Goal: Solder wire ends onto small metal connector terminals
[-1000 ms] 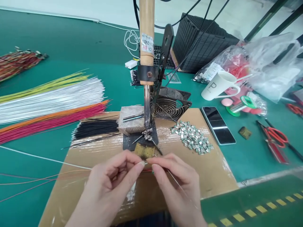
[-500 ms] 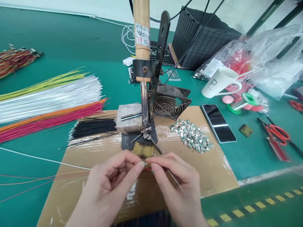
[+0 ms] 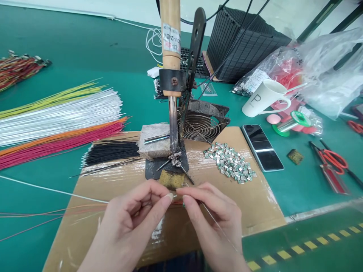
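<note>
My left hand [image 3: 136, 219] is closed in a pinch on a white wire [image 3: 70, 193], whose tip pokes out past the thumb. Several thin coloured wires [image 3: 36, 216] trail off to the left behind it. Almost touching it, my right hand [image 3: 217, 217] pinches a thin silver solder wire [image 3: 217, 223] that runs back across the palm. A small green bit shows by the right thumb, with a red wire [image 3: 177, 203] leading to it; the rest is hidden by fingers. Above both hands, a wooden-handled soldering iron [image 3: 173, 113] points down in its stand, over a yellowish sponge [image 3: 171, 179].
Small circuit boards [image 3: 231, 162] lie piled on the cardboard [image 3: 255, 204], with a phone [image 3: 263, 149] beside them. Black wires [image 3: 113, 153] and white wires [image 3: 70, 109] lie left. A fan [image 3: 204, 121], mug [image 3: 263, 98], solder spool [image 3: 292, 122] and pliers [image 3: 330, 166] stand or lie around.
My right hand has shifted very slightly to the right, and the thin coloured wires at left have moved a little. Both pinches look the same.
</note>
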`<state>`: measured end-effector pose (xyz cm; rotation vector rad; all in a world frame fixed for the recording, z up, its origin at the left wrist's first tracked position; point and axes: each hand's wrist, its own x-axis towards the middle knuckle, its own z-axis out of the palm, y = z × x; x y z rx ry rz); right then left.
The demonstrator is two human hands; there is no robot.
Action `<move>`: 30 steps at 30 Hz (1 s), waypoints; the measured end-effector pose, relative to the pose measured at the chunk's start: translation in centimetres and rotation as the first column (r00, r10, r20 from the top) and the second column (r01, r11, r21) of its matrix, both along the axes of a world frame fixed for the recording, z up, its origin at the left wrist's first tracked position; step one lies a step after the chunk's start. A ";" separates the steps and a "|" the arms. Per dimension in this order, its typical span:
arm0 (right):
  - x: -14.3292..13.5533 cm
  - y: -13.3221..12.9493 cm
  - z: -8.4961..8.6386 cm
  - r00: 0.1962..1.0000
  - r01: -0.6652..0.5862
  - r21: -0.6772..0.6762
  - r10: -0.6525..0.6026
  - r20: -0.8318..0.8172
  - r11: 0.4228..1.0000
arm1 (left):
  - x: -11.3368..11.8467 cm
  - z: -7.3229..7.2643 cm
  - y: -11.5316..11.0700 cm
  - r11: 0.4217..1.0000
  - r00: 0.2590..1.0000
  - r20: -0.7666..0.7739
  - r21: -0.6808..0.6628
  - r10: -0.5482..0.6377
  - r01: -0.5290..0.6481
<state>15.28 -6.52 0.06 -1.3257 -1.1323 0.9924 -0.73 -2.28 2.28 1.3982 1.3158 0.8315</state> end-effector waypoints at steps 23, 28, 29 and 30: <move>-0.8 0.9 -0.6 0.817 -0.182 -0.269 -0.007 -0.576 0.946 | 0.3 -1.5 -3.2 0.959 0.954 -0.228 0.247 0.193 -0.135; -0.8 0.9 -0.7 0.781 -0.209 -0.266 -0.003 -0.624 0.941 | -0.1 -1.9 -3.2 0.936 0.948 -0.276 0.348 0.158 -0.055; -0.9 0.9 -0.7 0.776 -0.209 -0.266 -0.006 -0.631 0.941 | -0.2 -2.0 -3.1 0.933 0.948 -0.278 0.358 0.151 -0.044; -0.9 0.9 -0.7 0.771 -0.209 -0.268 -0.010 -0.637 0.941 | -0.2 -2.0 -3.1 0.931 0.948 -0.280 0.364 0.149 -0.039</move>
